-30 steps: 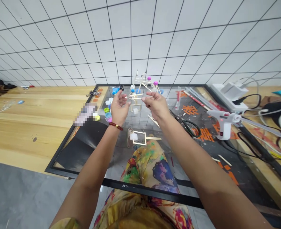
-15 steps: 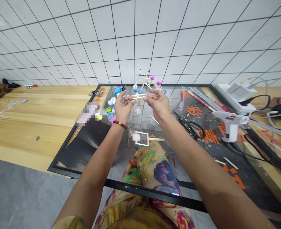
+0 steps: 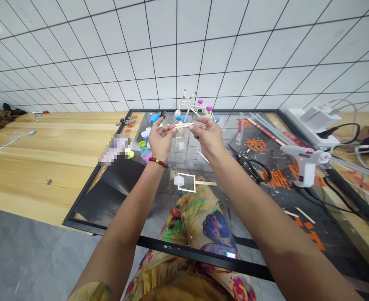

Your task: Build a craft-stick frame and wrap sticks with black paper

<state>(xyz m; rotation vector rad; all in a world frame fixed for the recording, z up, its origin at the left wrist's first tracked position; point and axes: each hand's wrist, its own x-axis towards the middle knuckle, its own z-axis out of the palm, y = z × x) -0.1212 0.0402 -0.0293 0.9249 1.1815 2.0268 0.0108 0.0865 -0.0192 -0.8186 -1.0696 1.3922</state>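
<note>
My left hand (image 3: 161, 138) pinches the left ends of thin pale wooden sticks (image 3: 183, 125). At their other end, my right hand (image 3: 208, 136) closes thumb and fingers on them. The sticks are held level above the glass tabletop; whether they are joined is too small to tell. Below them on the glass lies a small stick frame (image 3: 187, 182) with a white bottle cap (image 3: 178, 180) at its left and a longer stick out to the right. Behind my hands stands a stick model (image 3: 190, 109) with pink and blue round pieces.
On the right are black-handled scissors (image 3: 250, 165), a white hot glue gun (image 3: 305, 163) with its cord, and a power strip (image 3: 306, 125). Several coloured caps (image 3: 143, 146) sit left of my left hand. A black sheet (image 3: 112, 188) lies at the left, and a tiled wall (image 3: 184, 54) rises behind.
Both hands stay nearly in place, still holding the sticks, which have shifted only slightly. The view has tilted a little.
</note>
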